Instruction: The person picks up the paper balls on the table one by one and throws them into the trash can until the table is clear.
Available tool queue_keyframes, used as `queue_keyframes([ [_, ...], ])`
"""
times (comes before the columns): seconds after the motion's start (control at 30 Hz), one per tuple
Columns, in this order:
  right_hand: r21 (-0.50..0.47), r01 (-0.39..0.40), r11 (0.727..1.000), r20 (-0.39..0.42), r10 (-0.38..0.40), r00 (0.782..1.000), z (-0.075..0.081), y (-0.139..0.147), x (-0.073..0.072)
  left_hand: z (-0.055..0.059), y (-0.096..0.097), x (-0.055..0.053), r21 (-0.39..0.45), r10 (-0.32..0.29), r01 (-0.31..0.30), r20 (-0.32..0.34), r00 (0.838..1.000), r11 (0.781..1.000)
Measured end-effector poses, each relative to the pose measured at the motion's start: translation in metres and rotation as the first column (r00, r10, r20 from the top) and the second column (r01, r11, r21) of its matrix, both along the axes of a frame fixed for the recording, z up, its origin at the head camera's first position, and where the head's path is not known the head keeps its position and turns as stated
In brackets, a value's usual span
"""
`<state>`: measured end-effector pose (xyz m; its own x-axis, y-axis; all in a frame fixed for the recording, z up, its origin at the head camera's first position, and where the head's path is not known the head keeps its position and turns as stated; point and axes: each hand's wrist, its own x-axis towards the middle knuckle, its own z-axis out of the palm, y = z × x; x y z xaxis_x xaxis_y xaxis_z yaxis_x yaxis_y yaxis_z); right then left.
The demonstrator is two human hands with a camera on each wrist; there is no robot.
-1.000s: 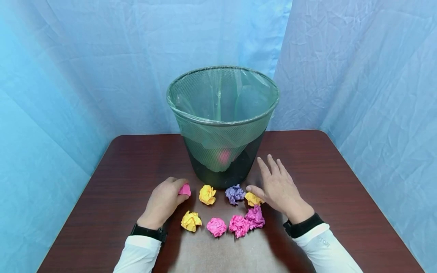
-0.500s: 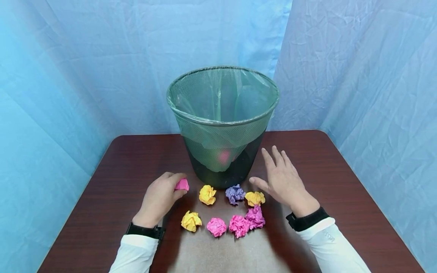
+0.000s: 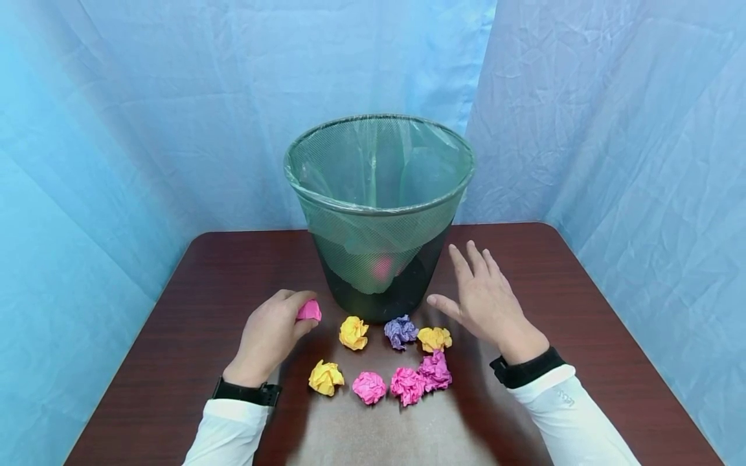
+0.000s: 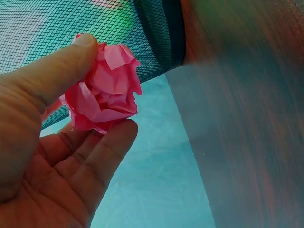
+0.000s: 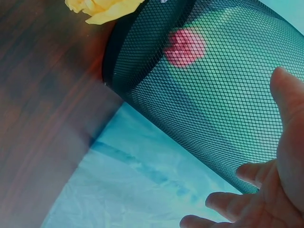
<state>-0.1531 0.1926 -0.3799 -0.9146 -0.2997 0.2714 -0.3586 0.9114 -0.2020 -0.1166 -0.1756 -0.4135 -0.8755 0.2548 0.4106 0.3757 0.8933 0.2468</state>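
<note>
A person's forearms in white sleeves (image 3: 224,432), with black wristbands (image 3: 527,367), reach over a dark reddish-brown surface (image 3: 239,268). Nearest is a row of crumpled paper: a yellow ball (image 3: 326,377) toward the left edge, two bright pink balls (image 3: 369,388) and a magenta ball (image 3: 434,371) toward the right edge. Behind them lie a second yellow ball (image 3: 353,332), a purple ball (image 3: 401,332) and a third yellow ball (image 3: 434,339).

Toward the left edge, the left hand (image 3: 271,335) pinches a pink paper ball (image 4: 105,88) between thumb and fingers; it is roundish, with sharp creases, flat facets and ragged edges. Toward the right edge, the right hand (image 3: 491,312) has its fingers spread, holding nothing.

Between the hands, nearer the far edge, stands a black mesh bin (image 3: 380,208) with a green liner (image 3: 373,171); another pink ball (image 5: 185,47) shows through its side. Beyond the rounded far corners hangs blue cloth (image 3: 245,110).
</note>
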Motion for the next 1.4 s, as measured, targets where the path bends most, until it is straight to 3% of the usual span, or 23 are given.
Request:
queue_keyframes([
  [0.27, 0.002, -0.001, 1.0, -0.001, 0.001, 1.0, 0.005, 0.0, -0.002, 0.004, 0.0, 0.001, -0.006, 0.026, -0.026, -0.001, 1.0, 1.0],
  [0.67, -0.007, -0.006, 1.0, -0.015, 0.006, 1.0, 0.012, 0.0, -0.004, 0.011, -0.001, -0.001, 0.053, -0.006, 0.007, -0.008, 1.0, 0.999],
  [1.4, -0.013, -0.029, 0.999, -0.07, 0.028, 0.997, 0.022, 0.001, -0.006, 0.024, -0.002, 0.0, 0.09, 0.012, -0.01, -0.012, 1.0, 0.996],
])
